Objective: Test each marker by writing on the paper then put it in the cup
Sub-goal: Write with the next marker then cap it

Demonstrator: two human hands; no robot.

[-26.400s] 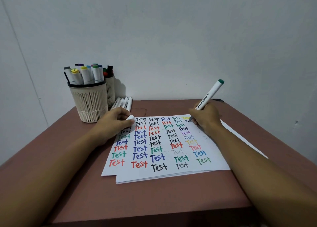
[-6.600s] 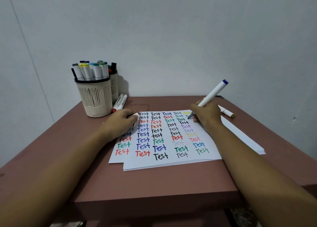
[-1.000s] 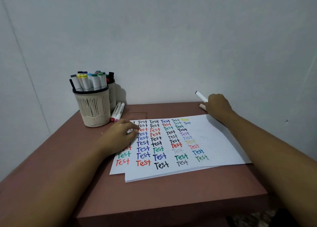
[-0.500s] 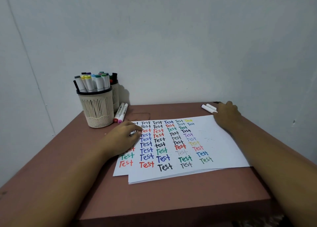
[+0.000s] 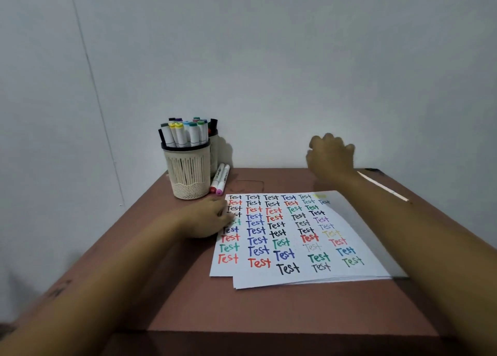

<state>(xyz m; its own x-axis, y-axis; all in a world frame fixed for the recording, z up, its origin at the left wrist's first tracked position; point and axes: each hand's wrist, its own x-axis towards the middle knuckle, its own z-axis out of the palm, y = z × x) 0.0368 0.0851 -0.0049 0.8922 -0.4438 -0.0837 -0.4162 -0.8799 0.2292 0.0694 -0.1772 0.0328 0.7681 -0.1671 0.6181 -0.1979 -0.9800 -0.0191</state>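
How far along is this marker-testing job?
Mostly done, it seems: the paper carries dozens of coloured "Test" words, and the cup is packed with markers. The left hand steadies the paper while the right hand hovers beyond its far edge; whether it holds anything is hidden. Two loose markers beside the cup may be awaiting their test.

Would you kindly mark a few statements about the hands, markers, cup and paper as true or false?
1. The left hand rests on the left edge of the paper. True.
2. Two markers lie on the table beside the cup. True.
3. The cup is empty. False: it holds many capped markers.
4. The right hand presses flat on the paper. False: it is raised above the table's far side, off the paper.
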